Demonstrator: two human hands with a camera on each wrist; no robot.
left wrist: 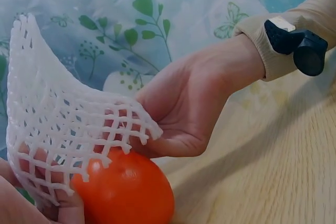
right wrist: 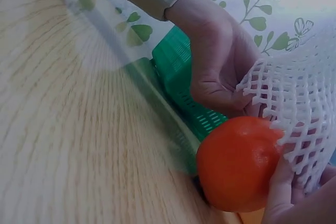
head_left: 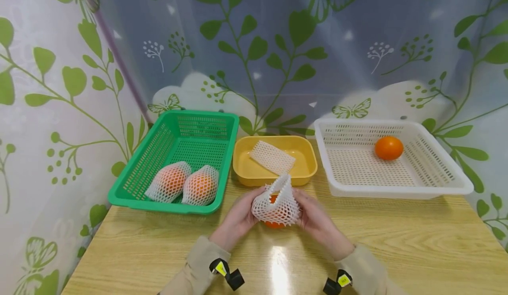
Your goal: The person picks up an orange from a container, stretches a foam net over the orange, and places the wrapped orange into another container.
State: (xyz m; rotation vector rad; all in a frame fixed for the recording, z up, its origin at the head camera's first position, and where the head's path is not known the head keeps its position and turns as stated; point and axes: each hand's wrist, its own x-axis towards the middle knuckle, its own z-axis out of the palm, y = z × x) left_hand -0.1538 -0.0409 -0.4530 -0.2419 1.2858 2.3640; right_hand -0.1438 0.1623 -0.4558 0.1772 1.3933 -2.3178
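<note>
A white foam fruit net [head_left: 283, 209] is held by its rim at the table's near middle, its mouth spread downward over a round, glossy orange fruit [left wrist: 131, 190]. My left hand [head_left: 240, 215] grips the net's left side. On the opposite side my right hand [head_left: 317, 220] pinches the net's edge between thumb and fingers. The net covers the fruit's top, while its lower part shows bare in both wrist views. Some fingertips are hidden behind or inside the mesh.
A green basket [head_left: 234, 154] at left holds two netted fruits [head_left: 200, 187]. Behind my hands, a yellow tray [head_left: 242, 176] contains a flat foam net [head_left: 271, 157]. The white basket [head_left: 397, 192] at right has one bare orange fruit [head_left: 389, 148]. A patterned curtain [head_left: 270, 87] stands behind.
</note>
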